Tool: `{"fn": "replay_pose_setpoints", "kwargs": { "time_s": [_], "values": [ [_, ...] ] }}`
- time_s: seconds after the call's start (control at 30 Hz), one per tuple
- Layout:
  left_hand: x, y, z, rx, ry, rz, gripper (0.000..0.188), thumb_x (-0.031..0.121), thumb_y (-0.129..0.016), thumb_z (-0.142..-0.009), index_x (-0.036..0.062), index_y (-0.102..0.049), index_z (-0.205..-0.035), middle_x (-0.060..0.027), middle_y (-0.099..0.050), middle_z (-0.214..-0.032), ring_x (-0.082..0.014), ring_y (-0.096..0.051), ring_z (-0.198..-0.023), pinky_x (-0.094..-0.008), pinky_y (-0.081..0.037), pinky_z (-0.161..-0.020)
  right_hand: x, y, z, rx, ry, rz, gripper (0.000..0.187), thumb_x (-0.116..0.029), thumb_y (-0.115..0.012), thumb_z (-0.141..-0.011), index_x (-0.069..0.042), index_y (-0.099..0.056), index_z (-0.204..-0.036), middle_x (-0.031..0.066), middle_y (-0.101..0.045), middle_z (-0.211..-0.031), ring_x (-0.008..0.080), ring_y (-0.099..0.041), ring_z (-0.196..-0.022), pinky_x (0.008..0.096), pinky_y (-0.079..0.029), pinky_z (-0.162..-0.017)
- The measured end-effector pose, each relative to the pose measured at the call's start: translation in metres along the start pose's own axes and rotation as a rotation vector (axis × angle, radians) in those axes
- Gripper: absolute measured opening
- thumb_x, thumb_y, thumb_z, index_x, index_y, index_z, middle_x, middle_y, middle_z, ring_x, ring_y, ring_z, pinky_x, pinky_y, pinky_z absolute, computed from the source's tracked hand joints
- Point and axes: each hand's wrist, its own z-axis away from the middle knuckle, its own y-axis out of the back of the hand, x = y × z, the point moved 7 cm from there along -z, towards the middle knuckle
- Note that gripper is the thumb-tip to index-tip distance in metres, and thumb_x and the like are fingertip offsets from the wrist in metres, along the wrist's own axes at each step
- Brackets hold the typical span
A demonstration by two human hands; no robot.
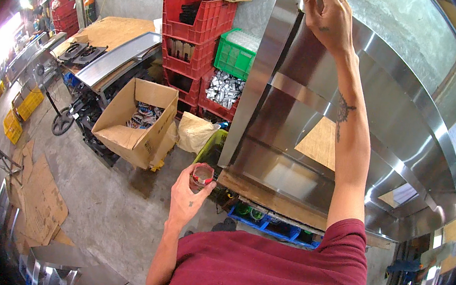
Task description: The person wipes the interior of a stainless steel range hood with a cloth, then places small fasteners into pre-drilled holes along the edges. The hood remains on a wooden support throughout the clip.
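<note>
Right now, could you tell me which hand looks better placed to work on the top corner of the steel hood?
Probably the right hand: it is raised at the steel hood's top corner, while the left hand is low, holding a small red container.

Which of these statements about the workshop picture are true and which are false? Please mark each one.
1. The left hand holds a small red container. True.
2. The right hand rests low on the floor. False: it is raised to the top edge of the large steel housing.
3. The open cardboard box stands on the red crates. False: it stands on the floor, left of the stacked red crates.
4. A green crate sits beside the red crates. True.
5. The person wears a dark red shirt. True.
</note>
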Motion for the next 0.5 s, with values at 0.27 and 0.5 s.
{"fn": "replay_pose_setpoints", "kwargs": {
  "time_s": [0.27,0.5],
  "values": [
    [0.0014,-0.0002,-0.0001,-0.006,-0.009,0.006,0.062,0.018,-0.092,-0.086,0.0001,-0.064,-0.139,-0.0159,-0.076,-0.124,-0.0238,-0.075,-0.11,-0.0371,-0.058,-0.098,-0.001,-0.0032,-0.0022,-0.058,-0.041,-0.027,0.012,-0.006,-0.067,-0.1,0.0,-0.067,-0.11,0.019,-0.063,-0.098,0.0402,-0.066,-0.089,0.0446,-0.055,-0.078],
    [0.0001,-0.0012,-0.0009,-0.014,-0.014,0.009,0.062,0.019,-0.092,-0.087,-0.0003,-0.064,-0.139,-0.0156,-0.076,-0.123,-0.0237,-0.075,-0.108,-0.0367,-0.059,-0.096,-0.002,-0.0042,-0.0032,-0.042,-0.019,-0.03,0.01,-0.005,-0.068,-0.1,0.0,-0.067,-0.109,0.0188,-0.063,-0.099,0.0404,-0.066,-0.089,0.0448,-0.055,-0.077]
  ]
}}
